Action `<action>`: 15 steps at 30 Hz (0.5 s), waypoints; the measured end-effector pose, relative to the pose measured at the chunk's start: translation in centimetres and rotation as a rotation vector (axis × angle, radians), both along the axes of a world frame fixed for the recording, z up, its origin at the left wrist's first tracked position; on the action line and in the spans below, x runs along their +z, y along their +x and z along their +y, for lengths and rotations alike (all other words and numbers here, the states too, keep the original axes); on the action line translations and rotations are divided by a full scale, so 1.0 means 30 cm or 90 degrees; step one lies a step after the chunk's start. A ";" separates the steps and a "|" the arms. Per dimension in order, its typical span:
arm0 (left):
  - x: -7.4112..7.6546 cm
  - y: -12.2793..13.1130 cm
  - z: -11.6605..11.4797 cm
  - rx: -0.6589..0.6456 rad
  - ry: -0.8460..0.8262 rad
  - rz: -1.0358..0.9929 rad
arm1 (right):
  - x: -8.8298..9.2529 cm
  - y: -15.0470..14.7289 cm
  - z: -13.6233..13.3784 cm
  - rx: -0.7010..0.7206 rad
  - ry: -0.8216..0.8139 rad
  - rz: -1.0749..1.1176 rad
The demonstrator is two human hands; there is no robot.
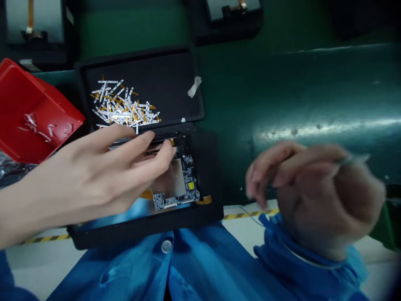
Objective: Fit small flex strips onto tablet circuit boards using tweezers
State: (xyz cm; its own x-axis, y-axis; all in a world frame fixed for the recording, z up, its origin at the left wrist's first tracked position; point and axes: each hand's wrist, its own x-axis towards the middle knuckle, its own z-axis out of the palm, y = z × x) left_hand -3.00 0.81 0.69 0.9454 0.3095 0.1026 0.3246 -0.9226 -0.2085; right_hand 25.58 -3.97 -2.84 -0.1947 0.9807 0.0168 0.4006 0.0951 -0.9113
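Head view: left hand (103, 171), fingers spread flat and gripping nothing, presses the board (178, 184) in its jig (209, 175), centre frame, apparently to steady it. Right hand (313, 188), lower right, is curled shut; blur hides any contents. Strips (125, 106) lie in the tray (169, 83) just behind, within reach.

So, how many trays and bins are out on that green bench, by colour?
Black trays: 4
Red bin: 1
Total: 5
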 end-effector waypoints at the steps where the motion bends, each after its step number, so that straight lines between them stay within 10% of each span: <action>1: 0.005 0.013 -0.013 0.014 -0.002 -0.009 | -0.002 -0.005 -0.031 -0.015 0.013 -0.022; 15: -0.047 0.193 -0.081 0.069 -0.393 -0.093 | -0.100 -0.123 -0.266 -0.161 0.196 -0.161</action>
State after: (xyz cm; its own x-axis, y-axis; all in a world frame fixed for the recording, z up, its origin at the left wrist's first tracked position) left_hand 2.80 -1.61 -0.73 0.8950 0.4461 -0.0003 0.4082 -0.8185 0.4043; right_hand 21.90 -11.94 -5.83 0.0148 0.9548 0.2970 0.6514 0.2161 -0.7273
